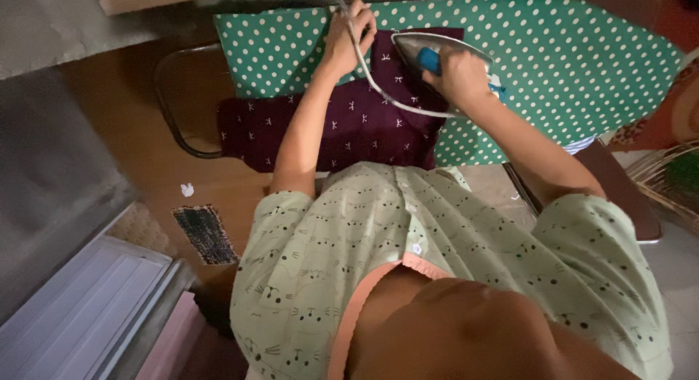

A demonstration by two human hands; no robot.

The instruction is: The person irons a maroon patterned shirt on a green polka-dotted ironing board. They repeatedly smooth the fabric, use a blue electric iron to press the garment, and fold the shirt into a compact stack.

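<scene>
A right hand (pixel 460 76) grips an iron (pixel 429 52) by its blue handle. Just beside it, the left hand (pixel 348 32) clasps the cord (pixel 378 92), above a maroon garment (pixel 349 129).

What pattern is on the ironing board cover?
The padded ironing board cover is green with white polka dots, seen best in the head view.

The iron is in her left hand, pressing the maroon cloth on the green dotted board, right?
Not quite: the head view shows the iron in the right hand. The left hand holds the cord over the maroon cloth on the green dotted board.
</scene>
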